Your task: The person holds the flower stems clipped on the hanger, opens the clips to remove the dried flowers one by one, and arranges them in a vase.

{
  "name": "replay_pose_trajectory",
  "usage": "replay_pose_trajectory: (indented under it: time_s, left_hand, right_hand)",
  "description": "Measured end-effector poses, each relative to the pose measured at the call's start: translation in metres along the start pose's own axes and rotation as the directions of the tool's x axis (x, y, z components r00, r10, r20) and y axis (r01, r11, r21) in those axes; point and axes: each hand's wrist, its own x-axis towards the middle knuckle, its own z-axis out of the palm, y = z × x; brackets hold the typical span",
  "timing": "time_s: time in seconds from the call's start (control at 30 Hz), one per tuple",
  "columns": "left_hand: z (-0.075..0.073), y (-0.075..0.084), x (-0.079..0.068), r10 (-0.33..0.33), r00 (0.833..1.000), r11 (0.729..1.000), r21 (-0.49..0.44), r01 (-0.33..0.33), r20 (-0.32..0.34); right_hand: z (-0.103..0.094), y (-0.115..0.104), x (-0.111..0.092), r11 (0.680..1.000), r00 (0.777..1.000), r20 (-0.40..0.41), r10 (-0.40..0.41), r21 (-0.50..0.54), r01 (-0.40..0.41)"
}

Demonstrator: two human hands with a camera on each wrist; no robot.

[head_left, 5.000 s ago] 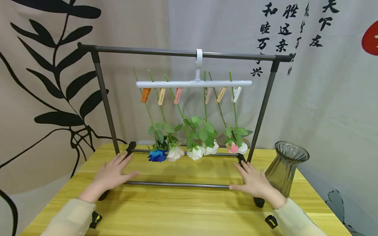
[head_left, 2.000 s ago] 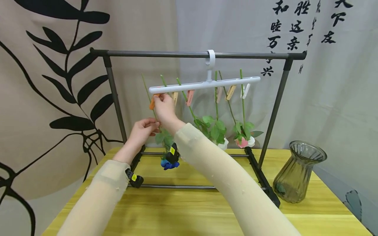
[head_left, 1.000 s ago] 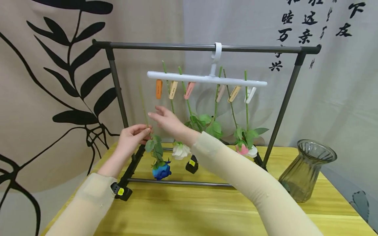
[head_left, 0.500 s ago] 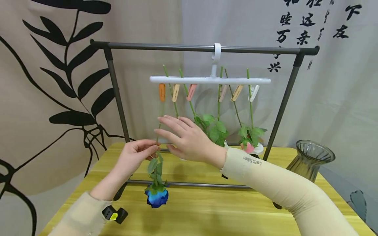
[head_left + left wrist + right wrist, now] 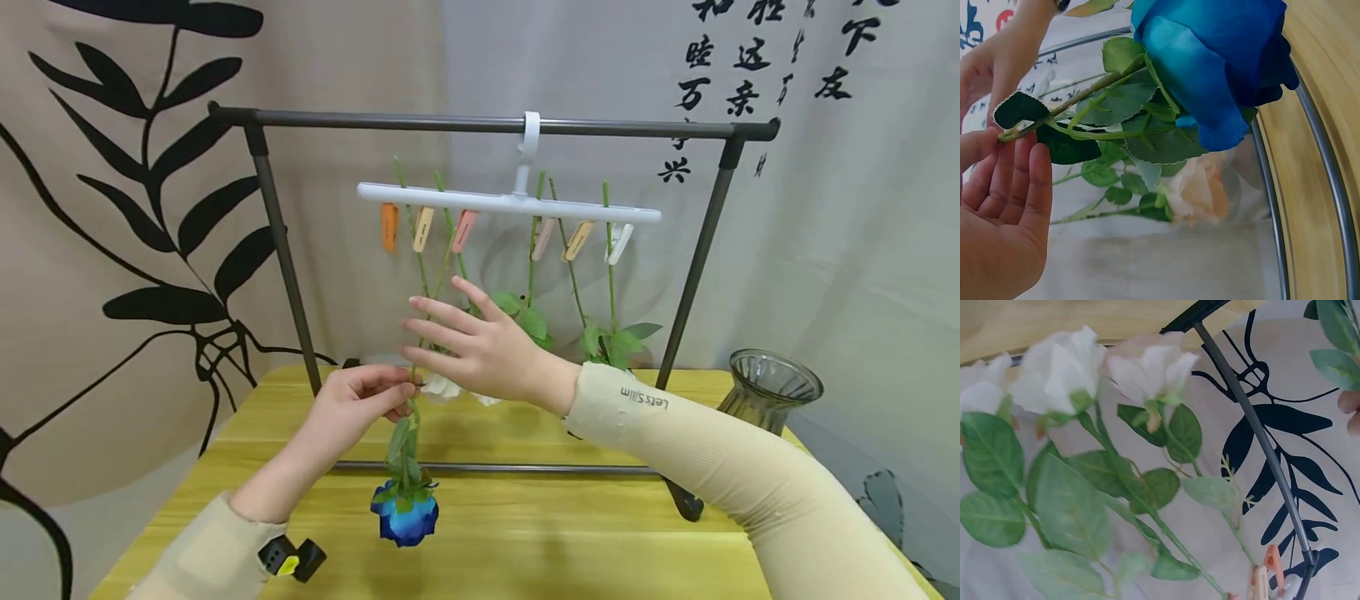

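My left hand (image 5: 356, 404) pinches the green stem of a blue rose (image 5: 405, 512) between thumb and fingers. The rose hangs head down in front of the rack, and its bloom fills the top of the left wrist view, blue petals (image 5: 1210, 69) large. Fingers spread and straight, my right hand (image 5: 487, 346) is beside the upper stem; whether it touches the stem I cannot tell. Above them an orange clip (image 5: 389, 227) on the white hanger (image 5: 457, 199) holds nothing. Other roses hang from the remaining clips, white blooms (image 5: 1060, 372) showing in the right wrist view.
A dark metal rack (image 5: 375, 122) carries the hanger, its lower bar (image 5: 510, 469) running close above the wooden table (image 5: 525, 550). A ribbed glass vase (image 5: 772, 387) stands at the right, partly behind my right forearm. A printed curtain hangs behind.
Both hands left the rack's base. The right hand pinched the orange clip, and the blue rose came free into the left hand. The rose has since moved down and nearer; the right hand opened.
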Motion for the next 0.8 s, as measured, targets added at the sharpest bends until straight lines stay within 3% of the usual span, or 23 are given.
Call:
replay_pose_trajectory:
  time_s: [0.23, 0.47, 0.67, 0.8]
  left_hand:
    - [0.008, -0.003, 0.006, -0.03, 0.998, 0.999, -0.013, 0.03, 0.048]
    - [0.01, -0.002, 0.018, -0.038, 0.994, 0.999, 0.005, 0.038, 0.101]
    - [-0.007, 0.001, 0.044, -0.032, 0.999, 0.999, 0.037, 0.033, -0.031]
    - [-0.021, 0.001, 0.067, -0.047, 0.992, 0.996, 0.066, 0.055, -0.121]
  right_hand:
    - [0.005, -0.003, -0.016, 1.0, 0.997, -0.075, 0.002, 0.021, 0.0]
    - [-0.005, 0.004, -0.039, 0.999, 0.998, -0.068, 0.02, 0.04, -0.017]
    - [-0.034, 0.025, -0.061, 0.993, 0.993, -0.052, 0.105, 0.051, -0.103]
    - [-0.057, 0.039, -0.076, 0.976, 0.973, -0.103, 0.207, 0.084, -0.199]
